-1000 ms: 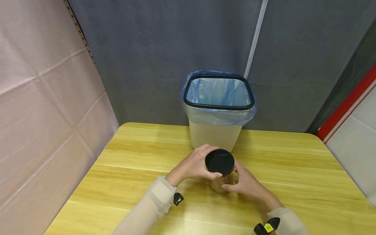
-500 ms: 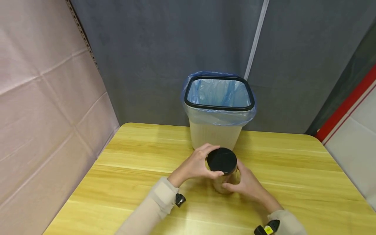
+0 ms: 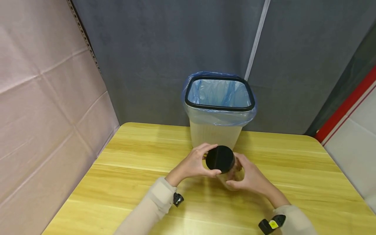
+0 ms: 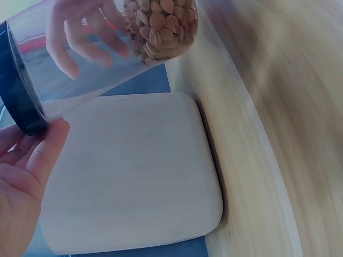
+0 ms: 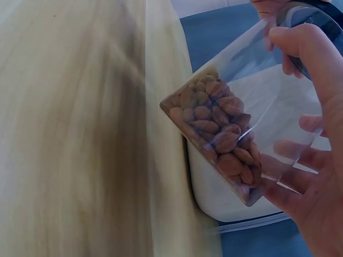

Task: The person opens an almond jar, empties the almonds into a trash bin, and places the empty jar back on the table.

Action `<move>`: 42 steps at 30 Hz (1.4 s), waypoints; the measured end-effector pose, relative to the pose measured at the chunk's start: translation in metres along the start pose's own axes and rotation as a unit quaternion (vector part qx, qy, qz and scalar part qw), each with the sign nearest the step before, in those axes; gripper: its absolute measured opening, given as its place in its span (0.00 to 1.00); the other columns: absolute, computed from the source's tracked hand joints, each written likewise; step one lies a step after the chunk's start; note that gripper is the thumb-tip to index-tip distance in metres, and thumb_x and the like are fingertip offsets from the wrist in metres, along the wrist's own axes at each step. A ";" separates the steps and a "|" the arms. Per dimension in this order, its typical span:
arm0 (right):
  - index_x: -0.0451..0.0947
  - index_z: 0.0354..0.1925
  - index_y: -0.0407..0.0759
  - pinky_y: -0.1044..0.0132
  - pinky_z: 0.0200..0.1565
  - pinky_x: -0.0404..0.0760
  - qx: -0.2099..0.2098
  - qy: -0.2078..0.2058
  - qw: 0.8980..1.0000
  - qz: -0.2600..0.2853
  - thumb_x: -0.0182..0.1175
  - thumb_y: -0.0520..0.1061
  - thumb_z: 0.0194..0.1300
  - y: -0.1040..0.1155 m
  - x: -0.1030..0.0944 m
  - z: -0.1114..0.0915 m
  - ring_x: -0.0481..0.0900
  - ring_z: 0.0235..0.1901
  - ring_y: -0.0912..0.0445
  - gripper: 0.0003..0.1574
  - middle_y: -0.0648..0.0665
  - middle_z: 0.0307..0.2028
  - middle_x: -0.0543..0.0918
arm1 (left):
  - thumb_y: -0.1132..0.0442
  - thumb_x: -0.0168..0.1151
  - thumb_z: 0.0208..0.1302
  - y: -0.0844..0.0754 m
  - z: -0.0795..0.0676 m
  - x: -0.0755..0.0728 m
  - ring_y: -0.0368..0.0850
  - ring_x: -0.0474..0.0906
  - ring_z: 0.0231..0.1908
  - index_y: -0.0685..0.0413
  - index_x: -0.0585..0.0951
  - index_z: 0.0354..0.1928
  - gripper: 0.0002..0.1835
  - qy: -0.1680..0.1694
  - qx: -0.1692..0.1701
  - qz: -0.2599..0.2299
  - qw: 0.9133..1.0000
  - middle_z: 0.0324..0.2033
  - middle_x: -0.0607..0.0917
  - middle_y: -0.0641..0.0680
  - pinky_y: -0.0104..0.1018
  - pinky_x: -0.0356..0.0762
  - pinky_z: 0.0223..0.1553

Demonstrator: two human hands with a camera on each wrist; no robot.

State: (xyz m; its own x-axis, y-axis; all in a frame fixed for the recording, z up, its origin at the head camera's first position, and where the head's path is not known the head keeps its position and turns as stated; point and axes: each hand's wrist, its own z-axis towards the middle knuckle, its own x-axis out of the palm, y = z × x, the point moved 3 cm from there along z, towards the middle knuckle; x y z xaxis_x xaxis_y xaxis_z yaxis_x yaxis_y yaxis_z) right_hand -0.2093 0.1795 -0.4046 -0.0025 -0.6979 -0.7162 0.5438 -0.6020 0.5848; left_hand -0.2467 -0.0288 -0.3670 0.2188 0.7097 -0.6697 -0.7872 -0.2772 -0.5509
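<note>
Your left hand (image 3: 192, 164) grips the black lid (image 3: 220, 159), your right hand (image 3: 252, 176) the tilted jar (image 3: 227, 177), near the bin (image 3: 213, 133) at the desk's (image 3: 141, 151) far edge. Only wrist views clearly show brown nuts (image 5: 225, 131) inside.

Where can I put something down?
The table is bare from the left hand to its left edge, and from the right hand to its right edge. It's crowded between, where both hands hold the jar in front of the bin.

Lined bin (image 3: 215, 130); yellow table (image 3: 141, 147)
</note>
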 end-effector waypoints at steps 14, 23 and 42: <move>0.63 0.60 0.48 0.52 0.48 0.74 -0.022 0.041 0.999 -0.020 0.74 0.59 0.39 0.006 -0.013 0.011 0.73 0.48 0.58 0.52 0.55 0.50 0.74 | 0.51 0.73 0.43 0.004 -0.006 -0.005 0.43 0.71 0.52 0.59 0.67 0.63 0.44 0.027 -0.019 0.015 0.999 0.54 0.73 0.53 0.33 0.71 0.52; 0.63 0.59 0.39 0.51 0.46 0.75 -0.049 0.055 0.995 -0.070 0.73 0.63 0.38 0.011 -0.019 0.014 0.71 0.48 0.52 0.55 0.46 0.51 0.73 | 0.48 0.72 0.44 0.005 -0.007 -0.009 0.42 0.71 0.52 0.61 0.65 0.64 0.46 0.067 -0.032 0.035 0.997 0.56 0.73 0.54 0.35 0.70 0.53; 0.66 0.56 0.38 0.54 0.42 0.77 -0.062 0.086 0.991 -0.084 0.73 0.60 0.37 0.021 -0.028 0.026 0.71 0.46 0.52 0.52 0.42 0.48 0.74 | 0.47 0.70 0.46 0.005 -0.002 -0.015 0.41 0.70 0.47 0.49 0.55 0.69 0.50 0.102 -0.001 0.038 0.994 0.55 0.71 0.51 0.31 0.71 0.48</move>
State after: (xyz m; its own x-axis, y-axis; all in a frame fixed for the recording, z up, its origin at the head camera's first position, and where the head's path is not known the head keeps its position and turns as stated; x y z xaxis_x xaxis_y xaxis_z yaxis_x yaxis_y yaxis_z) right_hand -0.2194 0.1767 -0.3626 0.0348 -0.5096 -0.8597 0.6471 -0.6441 0.4080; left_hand -0.2525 -0.0422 -0.3603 0.2715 0.5414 -0.7957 -0.8050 -0.3254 -0.4961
